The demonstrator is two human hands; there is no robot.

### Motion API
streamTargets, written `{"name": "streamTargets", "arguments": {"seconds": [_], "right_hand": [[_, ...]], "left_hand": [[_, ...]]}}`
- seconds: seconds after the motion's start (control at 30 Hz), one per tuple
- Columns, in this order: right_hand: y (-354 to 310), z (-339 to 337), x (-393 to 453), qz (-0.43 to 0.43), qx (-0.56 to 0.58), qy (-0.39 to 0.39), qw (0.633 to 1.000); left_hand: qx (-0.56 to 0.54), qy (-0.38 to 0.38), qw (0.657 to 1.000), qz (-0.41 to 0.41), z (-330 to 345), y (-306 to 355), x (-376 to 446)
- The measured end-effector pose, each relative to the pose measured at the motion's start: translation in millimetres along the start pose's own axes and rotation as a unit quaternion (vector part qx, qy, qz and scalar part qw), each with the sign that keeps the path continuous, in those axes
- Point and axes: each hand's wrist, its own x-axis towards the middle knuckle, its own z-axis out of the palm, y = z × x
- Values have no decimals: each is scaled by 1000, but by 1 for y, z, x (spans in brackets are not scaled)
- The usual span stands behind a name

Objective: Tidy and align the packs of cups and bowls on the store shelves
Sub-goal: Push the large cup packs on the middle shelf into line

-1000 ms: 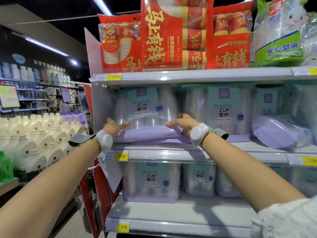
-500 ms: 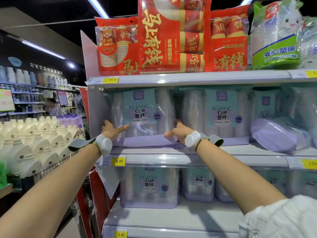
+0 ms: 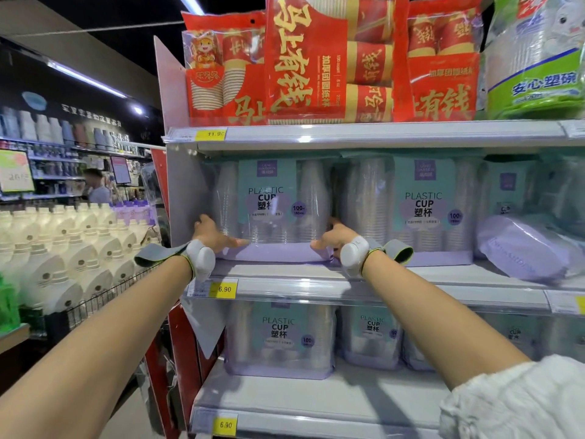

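Observation:
A clear pack of plastic cups (image 3: 272, 204) with a teal label and purple base stands upright at the left end of the middle shelf (image 3: 411, 282). My left hand (image 3: 215, 236) grips its lower left side and my right hand (image 3: 329, 239) grips its lower right corner. A second identical pack (image 3: 421, 207) stands just to its right. Further right a purple pack of bowls (image 3: 525, 248) lies tilted on the same shelf.
Red packs of paper cups (image 3: 316, 61) and a green pack of bowls (image 3: 535, 58) fill the top shelf. More plastic cup packs (image 3: 281, 337) stand on the lower shelf. A rack of white bottles (image 3: 63, 248) stands left, with a person (image 3: 95, 188) beyond it.
The left pack of plastic cups has been pushed back and stood upright on the middle shelf, both hands still on it. The view has come closer to the shelf.

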Motion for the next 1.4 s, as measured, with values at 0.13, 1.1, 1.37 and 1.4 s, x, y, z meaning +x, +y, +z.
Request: {"name": "streamTargets", "arguments": {"seconds": [0.13, 1.1, 1.37, 1.4], "right_hand": [[0, 2, 1, -22, 6, 16, 1000], [-20, 11, 22, -9, -227, 9, 974], [-28, 1, 0, 0, -228, -18, 973], [-28, -2, -2, 3, -220, -20, 975]], "left_hand": [[-14, 5, 1000, 3, 5, 0, 2], [-36, 33, 998, 25, 31, -10, 22], [53, 25, 998, -36, 30, -2, 20], [59, 29, 997, -43, 29, 1, 19]]}}
